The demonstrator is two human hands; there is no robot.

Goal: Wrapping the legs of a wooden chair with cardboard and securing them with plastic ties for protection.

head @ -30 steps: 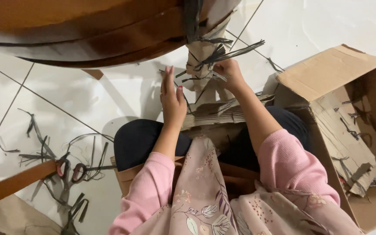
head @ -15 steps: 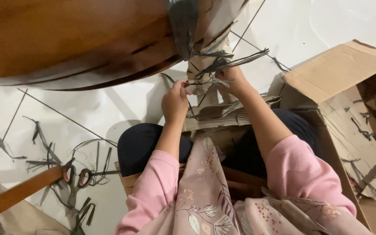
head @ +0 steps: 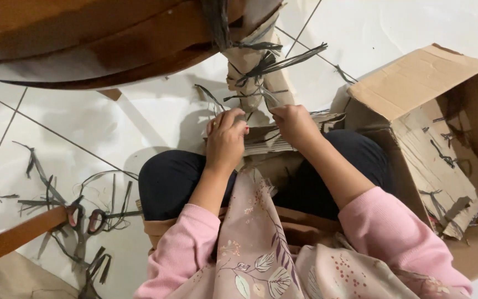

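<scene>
Bright, even indoor light from above; white floor tiles (head: 416,27) far right nearly washed out, faint sheen, no hard glare; soft broad shadow under wooden tabletop (head: 84,39) far left, falling on tiles; softer shadow around left hand (head: 225,141) and right hand (head: 294,124); inside of cardboard box (head: 443,138) at right dim, deep corner dark; tabletop edge close to lens, slightly soft; hands fairly sharp; wide-angle bending of tile lines toward left edge; dark strips (head: 56,199) on floor near left crisp.
</scene>
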